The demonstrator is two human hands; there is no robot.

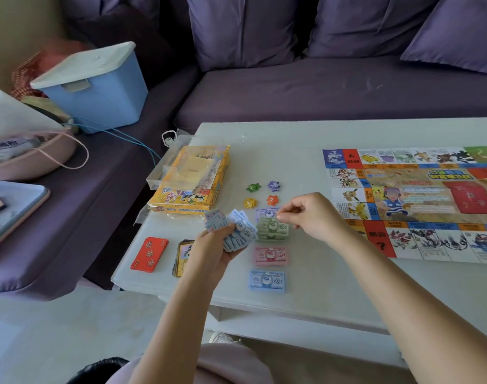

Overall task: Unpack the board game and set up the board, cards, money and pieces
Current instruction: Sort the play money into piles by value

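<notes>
Head view: your left hand has its grip closed around a loose fan of blue play-money notes, held just above the counter. Your right hand is pinched thumb to forefinger over the green note stack; can't tell if a note is actually in that pinch. Sorted piles sit in a column: purple partly under the green, then pink, then blue. Four star pieces lie just beyond the piles, red card deck and a dark card deck near the left edge, box behind them, board laid flat to the right. The notes look to be thin paper: light, floppy, prone to slide off each other. Take one at a time by a corner or short edge, pinch lightly, lay it flat and square on its matching pile. Money sort looks mostly done.
</notes>
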